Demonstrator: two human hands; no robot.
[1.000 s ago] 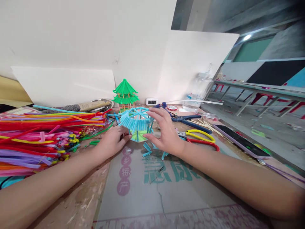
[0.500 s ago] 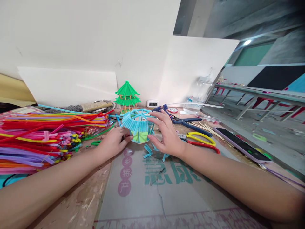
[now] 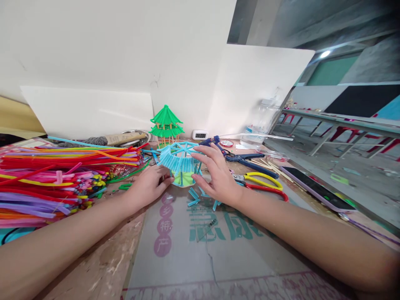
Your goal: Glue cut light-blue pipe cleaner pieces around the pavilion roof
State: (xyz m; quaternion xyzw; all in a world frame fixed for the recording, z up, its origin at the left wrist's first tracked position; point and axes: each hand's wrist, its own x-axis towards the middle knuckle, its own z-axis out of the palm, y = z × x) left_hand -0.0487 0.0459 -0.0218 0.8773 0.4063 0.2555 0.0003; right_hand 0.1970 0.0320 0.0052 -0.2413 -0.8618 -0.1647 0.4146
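A small blue pavilion model (image 3: pixel 179 160), with a slatted sloping roof, thin posts and a light green base, stands between my hands. My left hand (image 3: pixel 148 183) is closed at its lower left side, thumb and curled fingers at the base edge; part of the grip is hidden. My right hand (image 3: pixel 217 173) is open on the other side, fingers spread beside the roof edge and thumb near a post. Short cut blue pieces (image 3: pixel 193 196) lie in front of the model, some partly under my right hand.
Colourful pipe cleaner bundles (image 3: pixel 62 179) fill the left. Behind stands a green-roofed pagoda model (image 3: pixel 166 123) near a small digital clock (image 3: pixel 200 134). On the right lie a blue glue gun (image 3: pixel 214 141), yellow-and-red-handled pliers (image 3: pixel 264 183), a phone (image 3: pixel 317 188) and a plastic bottle (image 3: pixel 261 121).
My right hand has shifted very slightly left, closer to the model. My left hand and the model look almost unchanged.
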